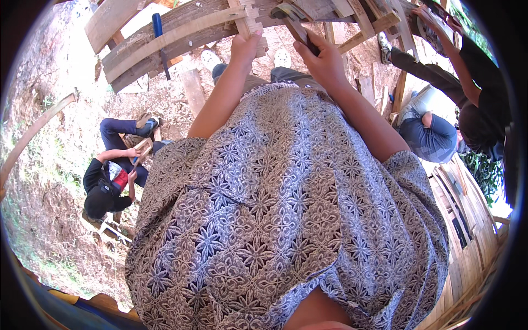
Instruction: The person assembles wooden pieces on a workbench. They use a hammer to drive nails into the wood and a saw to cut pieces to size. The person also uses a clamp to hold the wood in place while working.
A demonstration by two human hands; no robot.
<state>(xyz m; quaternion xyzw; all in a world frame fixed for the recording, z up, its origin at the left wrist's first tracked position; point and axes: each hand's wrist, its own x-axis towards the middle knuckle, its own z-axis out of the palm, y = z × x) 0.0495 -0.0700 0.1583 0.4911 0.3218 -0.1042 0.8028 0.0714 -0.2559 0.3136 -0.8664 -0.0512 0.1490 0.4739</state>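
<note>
My left hand [245, 53] is closed on a pale wooden strip [250, 22] with a notched edge, held upright at the workbench's near edge. My right hand [325, 61] grips the brown handle of what looks like a hammer [297, 30]. Its dark head lies just beyond, over the bench, right of the strip. Both hands are in front of my waist, a short gap apart. Under them runs a rough workbench of planks [132, 60].
A blue-handled tool [158, 26] rests across the bench's left part. At lower left a seated person [104, 184] holds a small wooden piece. Two people [429, 135] [481, 93] are close on the right. Boards [192, 91] lie on the earth, and slatted wood [467, 220] stands at right.
</note>
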